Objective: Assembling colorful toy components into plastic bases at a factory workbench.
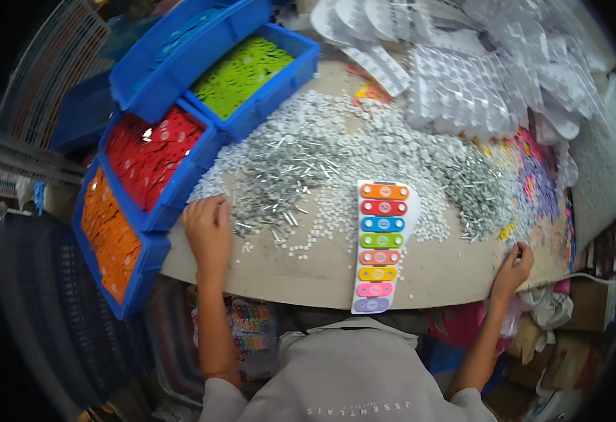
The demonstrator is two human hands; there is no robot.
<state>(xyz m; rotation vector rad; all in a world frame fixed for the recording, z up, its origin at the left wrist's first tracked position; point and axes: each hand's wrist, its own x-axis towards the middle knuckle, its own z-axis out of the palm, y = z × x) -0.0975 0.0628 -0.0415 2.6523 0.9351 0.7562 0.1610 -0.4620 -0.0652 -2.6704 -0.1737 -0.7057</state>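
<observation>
A toy xylophone [382, 239] with a white base and a column of coloured bars lies upright in front of me, its lower end at the table's near edge. White round caps show at the ends of its upper bars. My left hand [208, 224] rests at the left end of a spread of small white caps [308, 116], its fingers curled together. Over by the right edge, my right hand [513, 269] has its fingertips pressed together beside scattered small parts. Whatever either hand holds is too small or hidden to make out. Metal pins [294, 169] lie heaped between the left hand and the xylophone.
Blue bins of red bars [154, 156], orange bars [111, 235] and green bars [243, 74] stand at the left; another bin [135, 88] is propped across them. White xylophone bases [459, 84] pile up at the back right. Another pin heap [475, 186] and purple bars [541, 186] lie at the right.
</observation>
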